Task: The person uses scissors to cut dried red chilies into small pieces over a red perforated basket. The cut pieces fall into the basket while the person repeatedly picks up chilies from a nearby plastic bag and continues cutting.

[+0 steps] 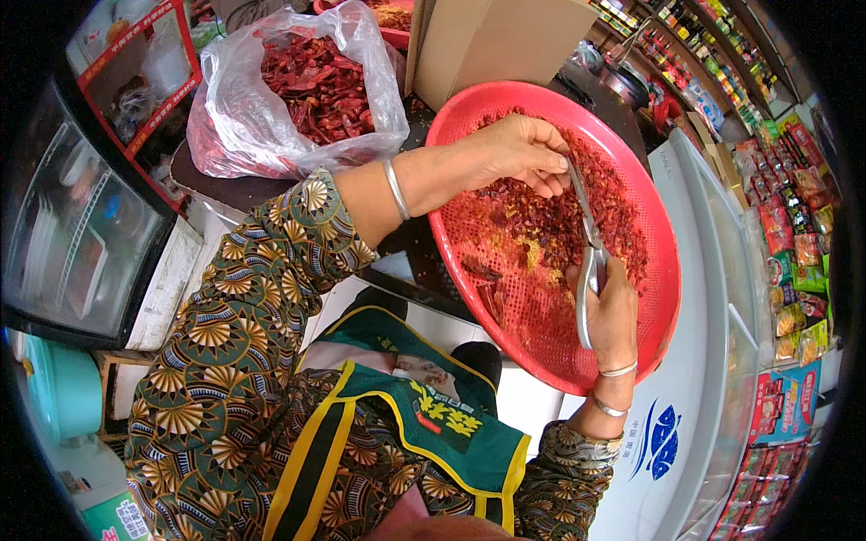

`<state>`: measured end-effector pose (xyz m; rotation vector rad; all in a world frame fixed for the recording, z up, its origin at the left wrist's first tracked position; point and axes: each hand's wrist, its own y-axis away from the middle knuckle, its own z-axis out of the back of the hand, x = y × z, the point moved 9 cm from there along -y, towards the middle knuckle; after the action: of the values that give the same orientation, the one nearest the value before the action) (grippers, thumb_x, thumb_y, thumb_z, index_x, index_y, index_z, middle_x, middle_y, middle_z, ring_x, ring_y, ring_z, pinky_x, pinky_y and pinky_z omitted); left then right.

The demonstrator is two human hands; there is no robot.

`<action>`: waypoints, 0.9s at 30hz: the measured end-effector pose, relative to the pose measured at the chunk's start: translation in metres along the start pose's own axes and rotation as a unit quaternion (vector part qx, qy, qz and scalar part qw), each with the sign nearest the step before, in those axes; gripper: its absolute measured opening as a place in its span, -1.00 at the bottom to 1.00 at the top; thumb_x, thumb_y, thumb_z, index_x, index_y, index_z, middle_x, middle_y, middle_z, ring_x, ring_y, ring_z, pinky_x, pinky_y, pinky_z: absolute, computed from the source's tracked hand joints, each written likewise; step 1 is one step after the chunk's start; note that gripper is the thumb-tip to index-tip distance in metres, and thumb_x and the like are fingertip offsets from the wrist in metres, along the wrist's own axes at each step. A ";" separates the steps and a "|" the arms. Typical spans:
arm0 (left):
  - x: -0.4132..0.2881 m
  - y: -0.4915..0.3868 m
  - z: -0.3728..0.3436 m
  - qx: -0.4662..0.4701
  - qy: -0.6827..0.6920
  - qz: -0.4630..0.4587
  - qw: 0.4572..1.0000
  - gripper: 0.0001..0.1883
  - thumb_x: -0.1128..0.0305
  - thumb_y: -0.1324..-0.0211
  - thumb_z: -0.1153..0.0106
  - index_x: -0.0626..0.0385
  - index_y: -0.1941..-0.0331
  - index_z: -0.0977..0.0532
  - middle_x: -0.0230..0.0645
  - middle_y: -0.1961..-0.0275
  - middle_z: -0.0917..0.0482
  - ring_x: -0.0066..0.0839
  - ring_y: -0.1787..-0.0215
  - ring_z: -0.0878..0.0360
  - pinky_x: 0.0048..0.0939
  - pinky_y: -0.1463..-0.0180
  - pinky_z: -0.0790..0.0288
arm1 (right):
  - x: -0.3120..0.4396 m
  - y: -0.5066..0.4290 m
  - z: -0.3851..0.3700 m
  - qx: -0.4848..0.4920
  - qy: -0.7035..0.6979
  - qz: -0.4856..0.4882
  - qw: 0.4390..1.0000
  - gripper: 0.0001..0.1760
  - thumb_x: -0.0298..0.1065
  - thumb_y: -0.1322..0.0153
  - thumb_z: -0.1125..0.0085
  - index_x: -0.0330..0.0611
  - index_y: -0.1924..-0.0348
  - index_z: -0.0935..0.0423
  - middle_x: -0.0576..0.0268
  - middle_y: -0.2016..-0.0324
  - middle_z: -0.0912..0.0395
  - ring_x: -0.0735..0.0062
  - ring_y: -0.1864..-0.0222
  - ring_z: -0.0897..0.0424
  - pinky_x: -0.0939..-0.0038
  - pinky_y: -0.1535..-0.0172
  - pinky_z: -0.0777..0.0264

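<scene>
My right hand (pixel 612 311) grips the handles of metal scissors (pixel 590 237) over a red perforated plastic basket (pixel 443 260). The blades point up and away, their tips at the fingertips of my left hand (pixel 521 155). Those fingers are pinched together at the blades; whether a piece of chili is between them cannot be told. Cut dried red chilies (pixel 619 203) cover the far and right parts of the basket, with yellow seeds (pixel 531 250) near the middle. A few longer dried chilies (pixel 494 301) lie at its near left side.
A clear plastic bag (pixel 230 115) of whole dried red chilies (pixel 325 88) stands open at the upper left. A cardboard box (pixel 487 47) is behind the basket. A white chest freezer (pixel 683 379) is at the right, beside hanging packets (pixel 805 243). A glass-fronted case (pixel 74 223) stands at the left.
</scene>
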<state>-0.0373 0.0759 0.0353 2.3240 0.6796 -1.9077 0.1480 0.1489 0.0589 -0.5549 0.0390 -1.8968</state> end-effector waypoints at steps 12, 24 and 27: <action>0.002 0.001 -0.010 0.031 -0.039 0.002 0.999 -0.82 0.41 -0.27 -0.06 0.24 0.12 -0.46 -0.17 0.22 -0.65 -0.45 0.28 -0.67 -0.46 0.20 -0.59 | 0.005 0.001 -0.002 0.008 -0.009 0.002 1.000 -0.63 -0.20 -0.35 -0.25 -0.34 0.20 -0.43 -0.24 0.45 -0.57 -0.24 0.37 -0.59 0.05 0.35 -0.42; 0.004 0.001 -0.008 0.027 -0.066 0.009 0.997 -0.88 0.41 -0.22 -0.12 0.19 0.21 -0.49 -0.26 0.28 -0.65 -0.60 0.37 -0.61 -0.59 0.30 -0.51 | 0.009 0.003 -0.005 0.031 -0.042 0.015 0.999 -0.64 -0.24 -0.38 -0.22 -0.38 0.21 -0.38 -0.23 0.44 -0.58 -0.21 0.37 -0.60 0.09 0.34 -0.44; 0.004 0.000 -0.007 0.020 -0.076 0.008 0.997 -0.88 0.40 -0.22 -0.13 0.18 0.23 -0.50 -0.28 0.30 -0.65 -0.62 0.39 -0.59 -0.60 0.32 -0.48 | 0.005 0.004 -0.008 0.031 -0.027 0.020 0.999 -0.64 -0.23 -0.39 -0.21 -0.38 0.22 -0.37 -0.26 0.45 -0.55 -0.25 0.37 -0.58 0.07 0.36 -0.43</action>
<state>-0.0303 0.0795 0.0329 2.1705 0.6125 -2.0825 0.1468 0.1412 0.0529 -0.5580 -0.0426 -1.8364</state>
